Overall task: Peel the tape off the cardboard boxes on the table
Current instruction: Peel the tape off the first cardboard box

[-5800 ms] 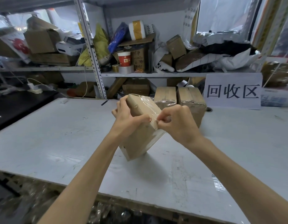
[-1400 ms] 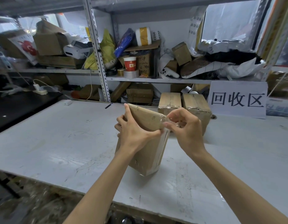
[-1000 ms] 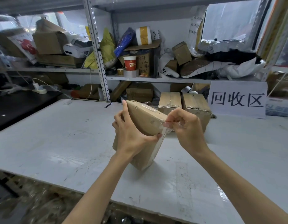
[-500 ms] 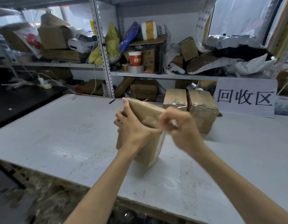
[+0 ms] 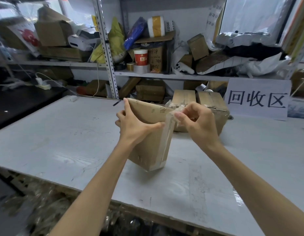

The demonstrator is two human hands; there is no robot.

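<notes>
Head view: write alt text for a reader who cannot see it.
A person's left hand steadies a tilted cardboard box on a white table while the right hand pinches clear tape lifted from its upper corner. Two more taped boxes and a paper sign stand behind.

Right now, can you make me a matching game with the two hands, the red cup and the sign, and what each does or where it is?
1 left hand
2 right hand
3 red cup
4 sign

A on the shelf
B pinches the tape
C at the back of the table
D grips the box

Pairs: 1-D, 2-B, 3-A, 4-C.
</notes>
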